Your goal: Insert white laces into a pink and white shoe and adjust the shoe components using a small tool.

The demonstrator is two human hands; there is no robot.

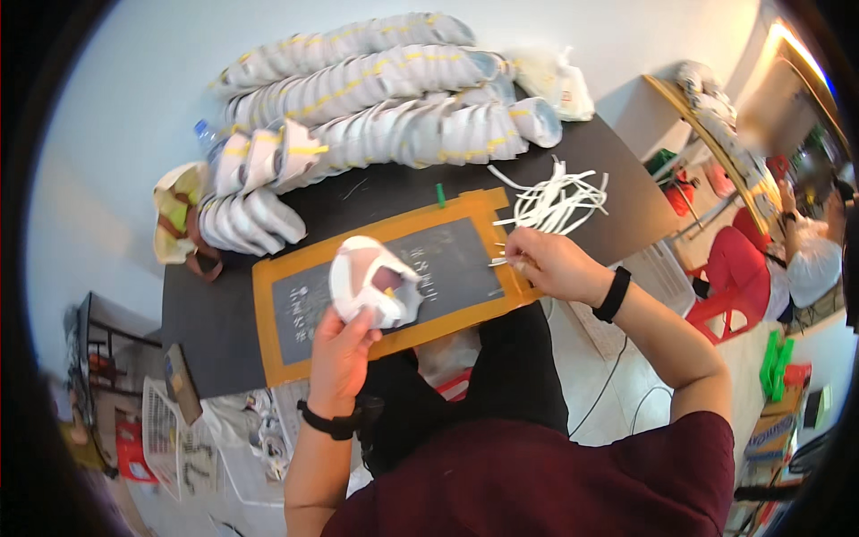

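Observation:
My left hand [343, 347] is closed on the near edge of a white and dusty-pink shoe upper [356, 277], thumb on top. The upper is held over a dark board edged with brown tape [262, 309] on the table in front of me. Over the board's right end, my right hand [553, 265] is closed in a pinch, fingertips pressed together. A small pale bit shows at those fingers, too small to name. Just beyond that hand lies a loose pile of white strips [557, 204]. A small green piece [440, 195] stands near the board's far edge.
Long nested rows of white uppers with yellow marks [358, 82] fill the table's back. A cloth bag [170, 215] and bottle [205, 136] are at left, a white plastic bag [568, 88] at back right. White baskets [161, 438] stand lower left. A person [812, 264] sits at far right.

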